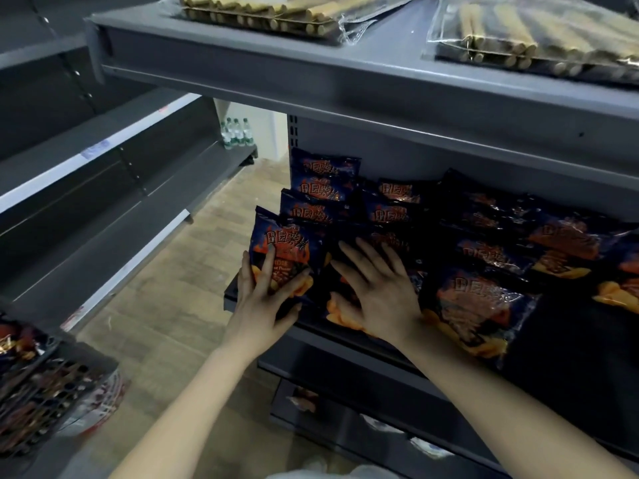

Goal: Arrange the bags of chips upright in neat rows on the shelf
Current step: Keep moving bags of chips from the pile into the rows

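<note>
The left hand (262, 299) holds one bag of chips (281, 257) at the left front corner of the shelf (345, 335). Its fingers are spread and curled around the bag's lower part. The right hand (377, 288) is open and flat, pressing on the next bag (345, 305) at the front edge.

To do this well, I think the bag should be pushed back gently until it touches the bags behind (311, 210), with its bottom flat on the shelf.

The held bag stands almost upright, long side up and down, top leaning a little toward the back, picture facing out. The bags on the right (477, 305) lie flatter and more mixed up.
</note>
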Motion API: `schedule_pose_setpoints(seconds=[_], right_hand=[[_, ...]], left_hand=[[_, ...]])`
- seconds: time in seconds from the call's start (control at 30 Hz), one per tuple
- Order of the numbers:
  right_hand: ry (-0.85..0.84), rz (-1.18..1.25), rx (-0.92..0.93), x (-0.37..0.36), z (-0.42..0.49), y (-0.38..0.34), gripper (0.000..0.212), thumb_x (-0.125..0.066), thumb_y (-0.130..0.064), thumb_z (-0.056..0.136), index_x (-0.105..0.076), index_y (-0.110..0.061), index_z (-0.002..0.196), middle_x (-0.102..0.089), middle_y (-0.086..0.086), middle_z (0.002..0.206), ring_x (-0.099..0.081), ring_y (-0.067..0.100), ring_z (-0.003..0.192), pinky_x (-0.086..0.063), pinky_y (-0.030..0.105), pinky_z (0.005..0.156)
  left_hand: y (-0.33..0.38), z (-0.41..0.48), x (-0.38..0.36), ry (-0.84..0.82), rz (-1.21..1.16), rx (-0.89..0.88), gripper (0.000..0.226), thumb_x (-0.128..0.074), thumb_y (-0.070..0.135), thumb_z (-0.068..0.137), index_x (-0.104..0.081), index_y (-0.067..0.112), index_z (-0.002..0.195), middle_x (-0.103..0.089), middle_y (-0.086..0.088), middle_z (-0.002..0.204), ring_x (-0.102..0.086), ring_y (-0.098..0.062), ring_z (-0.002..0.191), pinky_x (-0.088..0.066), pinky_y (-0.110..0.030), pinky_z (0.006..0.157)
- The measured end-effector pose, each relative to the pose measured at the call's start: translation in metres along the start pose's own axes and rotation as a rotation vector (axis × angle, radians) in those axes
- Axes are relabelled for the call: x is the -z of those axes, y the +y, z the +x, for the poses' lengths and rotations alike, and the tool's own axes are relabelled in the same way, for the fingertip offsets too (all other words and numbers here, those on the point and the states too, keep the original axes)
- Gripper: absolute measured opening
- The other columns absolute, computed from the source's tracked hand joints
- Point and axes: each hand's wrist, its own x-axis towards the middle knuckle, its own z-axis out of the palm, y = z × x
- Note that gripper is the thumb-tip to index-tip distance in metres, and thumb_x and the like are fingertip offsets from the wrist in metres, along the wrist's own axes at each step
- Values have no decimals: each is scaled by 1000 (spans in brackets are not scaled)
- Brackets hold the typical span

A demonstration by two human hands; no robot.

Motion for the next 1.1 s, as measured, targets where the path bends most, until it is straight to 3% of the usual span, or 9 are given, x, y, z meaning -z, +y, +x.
schedule_pose_setpoints(seconds=[0.33, 0.67, 0.87, 1.1], right_hand=[[-70, -48, -5, -2, 0, 0, 45, -46, -48, 90, -59, -22, 125, -44, 3, 145, -37, 23, 137, -28, 50, 110], [-48, -18, 1, 1, 0, 1, 43, -47, -47, 90, -62, -21, 120, -49, 3, 141, -46, 23, 130, -29, 49, 109], [-20, 190, 12, 18, -3, 10, 44, -32, -43, 99, -61, -14, 117, -55, 9, 132, -52, 25, 122, -20, 50, 115], [71, 208, -107, 45, 13, 46, 45, -30, -38, 100, -61, -9, 115, -58, 12, 126, -57, 26, 113, -24, 51, 112]], left_hand=[[-2, -3, -1, -22, 13, 0, 61, -40, 49, 86, -13, 56, 140, 5, -4, 158, 13, -43, 140, -17, -66, 106], [-1, -3, 5, -45, -10, 23, 60, -37, 55, 84, -9, 63, 136, 12, 3, 158, 21, -41, 139, -13, -67, 107], [12, -1, 13, 25, 11, 14, 57, -43, 53, 83, -34, 44, 139, 5, -6, 158, 16, -44, 139, -5, -67, 106], [41, 13, 15, 109, -15, -65, 74, -46, 60, 79, -16, 44, 145, 0, -10, 158, 12, -44, 140, -2, -67, 106]])
